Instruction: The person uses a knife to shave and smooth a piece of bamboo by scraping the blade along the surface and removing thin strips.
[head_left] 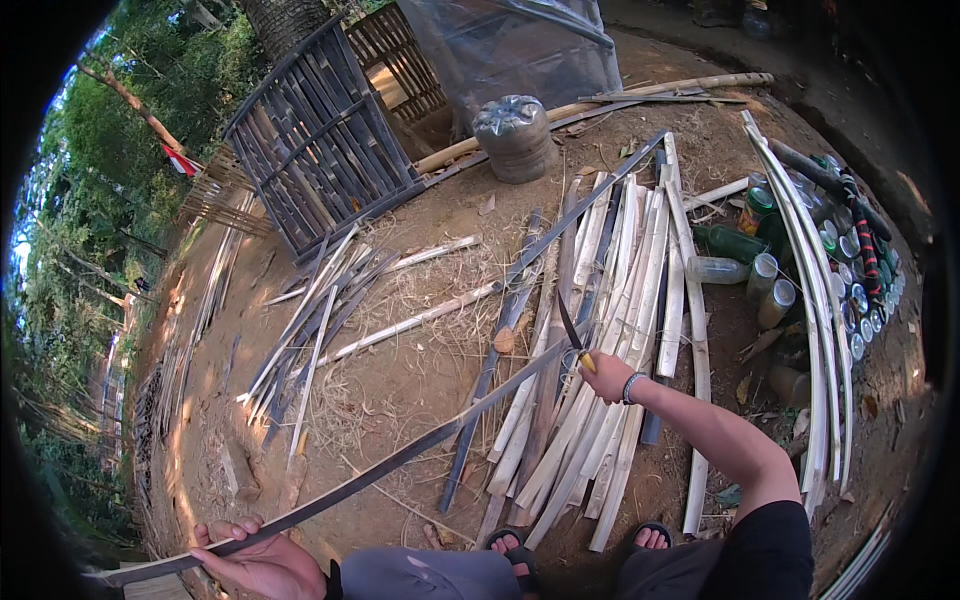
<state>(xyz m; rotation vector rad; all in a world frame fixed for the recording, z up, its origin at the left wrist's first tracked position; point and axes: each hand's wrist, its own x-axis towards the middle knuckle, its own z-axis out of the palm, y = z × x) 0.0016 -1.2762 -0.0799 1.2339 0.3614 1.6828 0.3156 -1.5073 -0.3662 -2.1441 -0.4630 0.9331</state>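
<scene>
Dark split-bamboo strip (390, 458) is what I've got on the go, and it runs from the lower left corner of the frame up to the middle. Left hand (262, 565) has the near end down at the bottom left: palm turned up, fingers curled loosely round it with the thumb on the other side, so more of a cradle than a clamp. Right hand (608, 378), just right of centre, is closed snugly round the yellow handle of a knife (572, 328), its dark blade pointing up and a bit left.

As for the step, I'd call this blade-work on the strip: its far end sits right by the knife. Can't tell from this angle whether the edge is actually touching it or just beside it, so I won't swear a cut is under way. The curly shavings (385, 385) left of centre make me think trimming rather than splitting.

IMO the next move calls for a firmer left hand to stop the strip rolling, a shallow blade angle, and strokes that stay clear of the fingers. That long span between the hands could easily flex.

Below the blade there's a big spread of pale bamboo strips (640, 270), with a smaller heap of strips (300, 315) over to the left and glass jars (718, 270) on the right.
</scene>
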